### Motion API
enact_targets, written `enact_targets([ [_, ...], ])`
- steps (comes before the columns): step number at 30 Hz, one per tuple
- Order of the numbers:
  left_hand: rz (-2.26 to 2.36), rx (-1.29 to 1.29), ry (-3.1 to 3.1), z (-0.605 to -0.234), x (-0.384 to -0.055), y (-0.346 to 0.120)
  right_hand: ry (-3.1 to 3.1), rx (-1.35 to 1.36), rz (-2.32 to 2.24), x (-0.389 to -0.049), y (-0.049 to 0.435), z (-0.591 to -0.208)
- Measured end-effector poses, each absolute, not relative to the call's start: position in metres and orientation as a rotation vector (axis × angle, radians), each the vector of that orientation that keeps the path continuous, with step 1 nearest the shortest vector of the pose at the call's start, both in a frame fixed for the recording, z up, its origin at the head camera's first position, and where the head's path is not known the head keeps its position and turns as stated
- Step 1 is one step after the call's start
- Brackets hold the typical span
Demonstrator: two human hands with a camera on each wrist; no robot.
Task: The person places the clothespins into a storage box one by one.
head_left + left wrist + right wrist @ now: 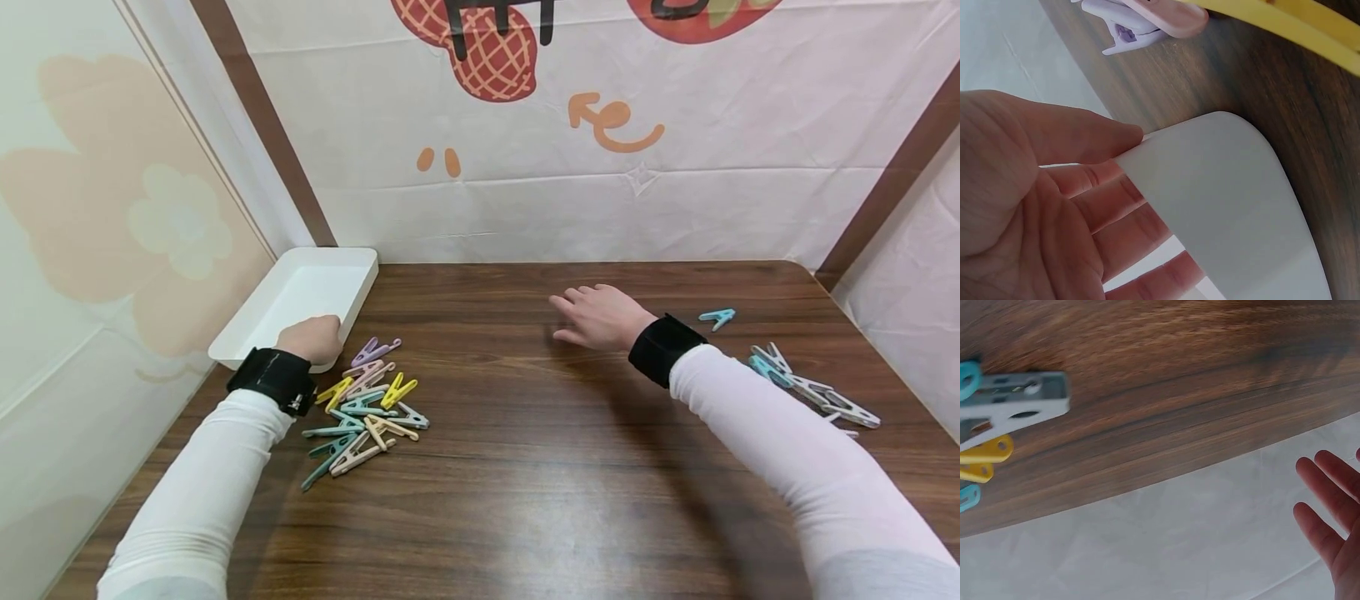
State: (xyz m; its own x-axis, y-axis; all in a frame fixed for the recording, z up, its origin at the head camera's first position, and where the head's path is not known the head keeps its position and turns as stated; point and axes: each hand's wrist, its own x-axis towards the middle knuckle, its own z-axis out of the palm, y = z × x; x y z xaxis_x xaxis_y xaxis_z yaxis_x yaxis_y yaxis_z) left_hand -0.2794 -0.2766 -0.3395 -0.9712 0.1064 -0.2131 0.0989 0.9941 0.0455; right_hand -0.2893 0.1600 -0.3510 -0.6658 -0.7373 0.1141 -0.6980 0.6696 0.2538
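My left hand (311, 337) grips the near rim of a white rectangular tray (318, 287) at the table's back left. In the left wrist view, the thumb lies outside the tray wall (1222, 200) and the fingers are inside. Just right of this hand lies a heap of plastic clothespins, among them a purple clothespin (375, 352), a yellow clothespin (397, 390) and several teal, pink and beige ones. My right hand (600, 317) holds nothing and hovers over the table's back middle, its fingers spread and relaxed.
On the right side lie a light blue clothespin (717, 317) and a small cluster with a grey clothespin (847, 408), partly hidden by the right sleeve. The brown wooden table (540, 467) meets a printed white curtain (510, 208) at its back edge.
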Motion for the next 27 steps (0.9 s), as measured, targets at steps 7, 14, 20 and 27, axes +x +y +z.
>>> enact_targets([
  [7, 0.051, 0.213, 2.913, -0.338, -0.275, -0.280, -2.670, 1.131, -0.237, -0.297, 0.148, -0.360],
  [14, 0.039, 0.247, 2.915, -0.338, -0.272, -0.281, -2.696, 1.104, -0.237, -0.301, 0.140, -0.366],
  [20, 0.044, 0.275, 2.921, -0.339, -0.266, -0.278, -2.754, 1.091, -0.251, -0.303, 0.132, -0.368],
  [27, 0.045, 0.327, 2.934, -0.337, -0.257, -0.273, -2.745, 1.077, -0.229, -0.303, 0.120, -0.368],
])
